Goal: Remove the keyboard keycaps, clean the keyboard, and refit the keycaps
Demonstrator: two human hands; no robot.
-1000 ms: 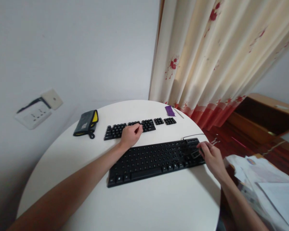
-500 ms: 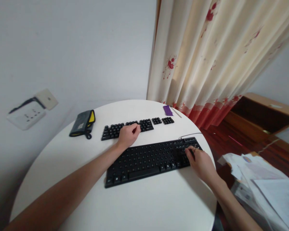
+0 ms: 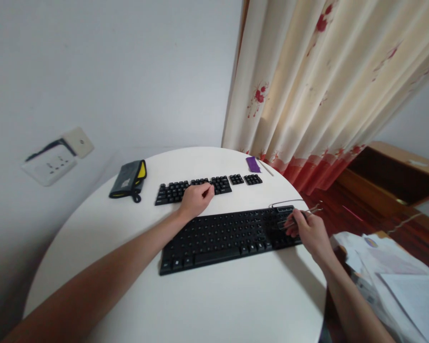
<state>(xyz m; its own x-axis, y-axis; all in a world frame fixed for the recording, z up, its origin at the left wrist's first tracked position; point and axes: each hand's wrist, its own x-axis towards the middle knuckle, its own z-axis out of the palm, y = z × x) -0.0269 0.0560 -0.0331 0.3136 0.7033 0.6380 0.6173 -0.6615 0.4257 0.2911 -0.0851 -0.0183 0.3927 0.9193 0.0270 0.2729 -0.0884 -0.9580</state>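
A black keyboard (image 3: 221,236) lies across the round white table (image 3: 236,300). My right hand (image 3: 307,233) is closed around a thin wire keycap puller (image 3: 312,210) at the keyboard's right end, over the number pad. Behind the keyboard stand rows of loose black keycaps (image 3: 178,190), with two smaller groups (image 3: 243,179) to their right. My left hand (image 3: 195,201) rests curled on the row of loose keycaps, with thumb and forefinger pinched together; what they hold is too small to make out.
A grey and yellow pouch (image 3: 128,179) lies at the table's back left. A purple strip (image 3: 252,164) and a thin stick sit at the back edge by the curtain (image 3: 321,95). Papers (image 3: 389,267) are piled at the right. A wall socket (image 3: 52,162) is at the left.
My right hand moved left over the keyboard, then back to its right end, and the wire puller now sticks out beyond my fingers. My left hand stayed on the loose keycaps.
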